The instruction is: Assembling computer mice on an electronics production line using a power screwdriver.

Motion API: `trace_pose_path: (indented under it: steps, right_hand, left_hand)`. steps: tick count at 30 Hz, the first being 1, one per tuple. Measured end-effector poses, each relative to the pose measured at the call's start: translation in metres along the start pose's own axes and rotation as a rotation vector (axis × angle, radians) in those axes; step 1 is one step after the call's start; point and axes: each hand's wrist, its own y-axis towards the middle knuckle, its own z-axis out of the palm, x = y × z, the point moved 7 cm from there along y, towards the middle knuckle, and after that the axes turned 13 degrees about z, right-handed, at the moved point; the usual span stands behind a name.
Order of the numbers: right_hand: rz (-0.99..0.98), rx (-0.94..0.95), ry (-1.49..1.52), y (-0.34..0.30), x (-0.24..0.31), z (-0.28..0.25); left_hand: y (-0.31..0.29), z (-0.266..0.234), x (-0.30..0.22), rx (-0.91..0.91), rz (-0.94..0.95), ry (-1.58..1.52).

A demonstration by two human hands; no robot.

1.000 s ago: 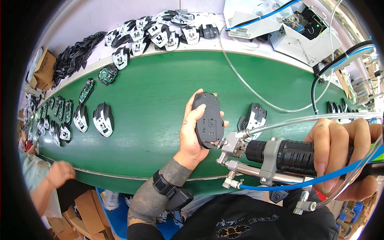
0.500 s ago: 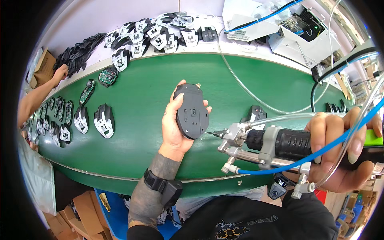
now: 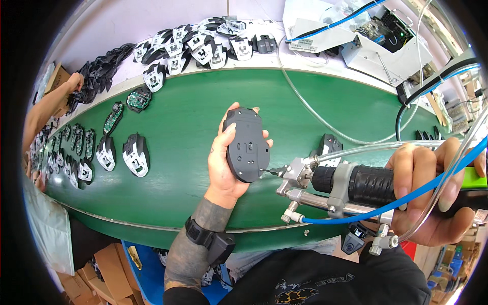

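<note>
My left hand is wrapped round a black computer mouse, its underside facing up and small screw holes showing. Thumb on the left edge, fingertips coming round the right edge. My right hand grips an electric screwdriver fitted with a metal screw-feed head, lying level and pointing left. The thin bit meets the mouse's lower right edge in the picture; whether it touches a screw hole I cannot tell. Behind the screwdriver, a black-and-white mouse lies on the green work surface, partly hidden.
Several white-and-black mouse shells crowd the rear ledge. Two shells and open circuit-board halves lie to the left. A co-worker's hand is by black parts. A clear hose loops from the white machine.
The mouse in my left hand has shifted slightly right and down, closing the gap to the screwdriver bit. The screwdriver has barely moved. The co-worker's far hand is a little higher.
</note>
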Motion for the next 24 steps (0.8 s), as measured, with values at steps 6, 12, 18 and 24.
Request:
trace_pose_path:
  steps: [6,12,18,24]
  right_hand:
    - [-0.080,0.042,0.061,0.002,-0.002,0.013]
    - [0.232,0.238,0.093,0.002,0.008,-0.006]
    - [0.059,0.359,-0.020,0.003,0.034,-0.010]
    - [-0.016,0.201,0.001,0.004,0.039,-0.024]
  left_hand:
    - [-0.009,0.002,0.003,-0.039,-0.026,-0.094]
    - [-0.002,-0.004,-0.022,0.139,0.234,1.017]
    - [-0.009,-0.005,-0.006,0.475,0.444,1.781]
    - [0.006,-0.010,-0.016,0.461,0.237,1.597]
